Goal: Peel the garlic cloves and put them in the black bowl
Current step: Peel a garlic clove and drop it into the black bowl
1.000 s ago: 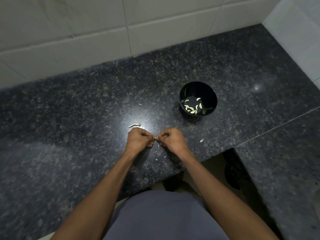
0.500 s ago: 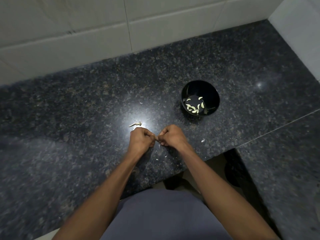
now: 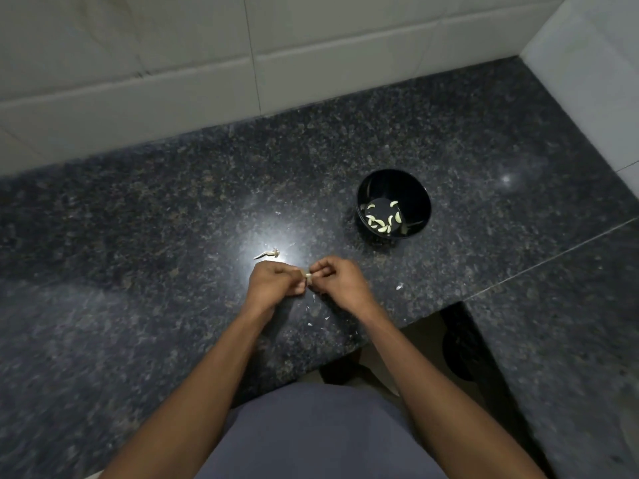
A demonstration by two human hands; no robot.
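Comparing with a second ago, little has changed: both hands stay fist to fist, so peeling continues. Left hand (image 3: 275,283) and right hand (image 3: 340,283) each pinch the garlic clove (image 3: 307,276) (pale, mostly hidden). Black bowl (image 3: 394,203), at two o'clock, holds several peeled cloves.

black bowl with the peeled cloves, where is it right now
In the head view the black bowl sits on the dark granite counter, up and to the right of the right hand, with peeled garlic cloves inside it.
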